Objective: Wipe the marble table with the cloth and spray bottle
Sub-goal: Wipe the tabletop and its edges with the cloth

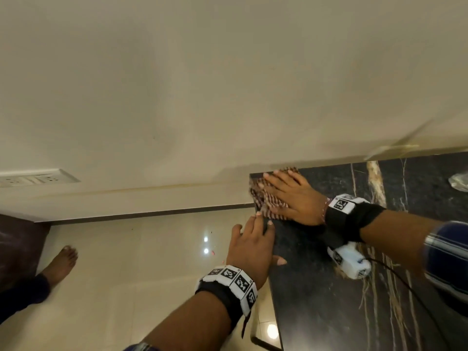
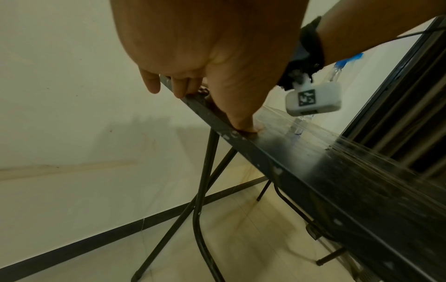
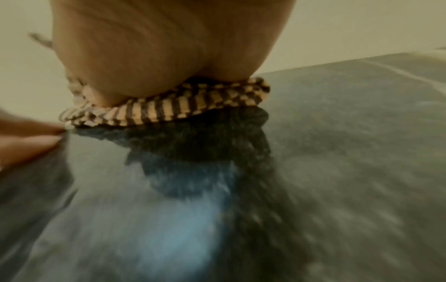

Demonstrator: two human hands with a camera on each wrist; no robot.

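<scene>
A brown-and-cream striped cloth [image 1: 266, 198] [image 3: 169, 106] lies on the far left corner of the dark marble table [image 1: 354, 300] [image 2: 337, 171]. My right hand [image 1: 291, 196] [image 3: 156, 47] presses flat on the cloth, fingers straight and spread. My left hand [image 1: 253, 244] [image 2: 217, 57] rests on the table's left edge, thumb on the top. Its fingertips [image 3: 29, 141] touch the cloth's near corner. The clear spray bottle [image 2: 336, 73] [image 1: 459, 182] with a blue nozzle stands on the table far to the right, apart from both hands.
The table stands against a cream wall on thin black folding legs [image 2: 205, 171]. A wall socket [image 1: 38, 178] is at the left. A bare foot [image 1: 60, 262] is on the glossy tiled floor beside dark furniture [image 1: 17, 244]. A dark frame [image 2: 398, 114] stands behind the table.
</scene>
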